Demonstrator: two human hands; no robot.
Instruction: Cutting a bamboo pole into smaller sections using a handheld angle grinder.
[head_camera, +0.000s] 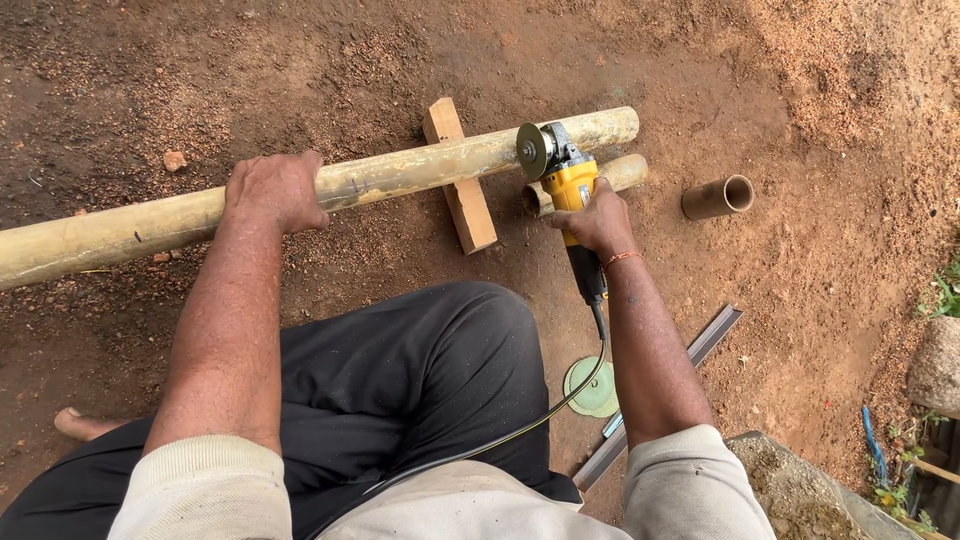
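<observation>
A long pale bamboo pole (420, 170) lies across a short wooden block (462, 195) on the red earth. My left hand (275, 190) grips the pole left of the block, pressing it down. My right hand (597, 218) holds a yellow angle grinder (567, 180), its disc (531, 151) touching the pole near the right end. A black cord (560, 400) runs from the grinder back past my knee. A short cut bamboo piece (625, 172) lies just behind the grinder.
Another cut bamboo tube (717, 197) lies to the right. A green disc (593, 388) and a metal strip (680, 375) rest on the ground by my right arm. A concrete block (800, 490) and a stone (935, 365) sit at lower right.
</observation>
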